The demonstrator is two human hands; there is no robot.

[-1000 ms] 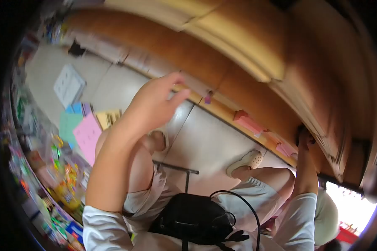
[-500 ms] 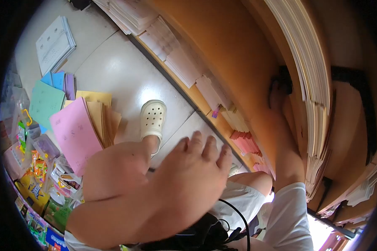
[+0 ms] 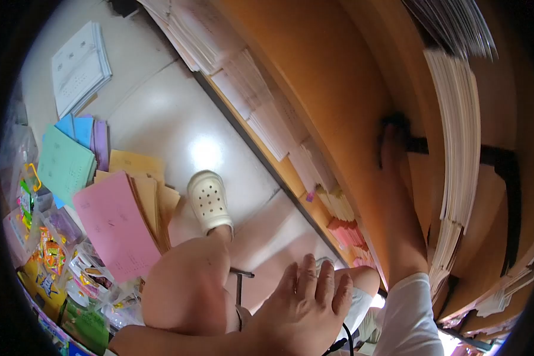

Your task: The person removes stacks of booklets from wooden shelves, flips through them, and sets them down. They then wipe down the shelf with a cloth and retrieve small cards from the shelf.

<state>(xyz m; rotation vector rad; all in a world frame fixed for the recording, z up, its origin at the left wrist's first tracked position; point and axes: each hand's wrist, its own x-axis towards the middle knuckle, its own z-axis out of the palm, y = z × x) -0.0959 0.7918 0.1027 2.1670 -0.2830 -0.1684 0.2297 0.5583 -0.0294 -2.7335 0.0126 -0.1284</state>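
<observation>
Right hand (image 3: 390,145) deep in the wooden shelf (image 3: 320,77) toward two-thirty, right by a black object (image 3: 399,121); can't tell if I'm gripping it! My left hand (image 3: 305,305), released, fingers loose, five-thirty; paper stack (image 3: 460,142) around three, pink booklet (image 3: 118,228) at eight.

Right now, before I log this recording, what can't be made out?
All in the head view:
Right hand: shadow inside the wooden shelf hides whether its fingers hold anything.
Left hand: its back hides the palm.
Pink sheet: print too small to read.
Dark thing: cut off by the top edge.
</observation>
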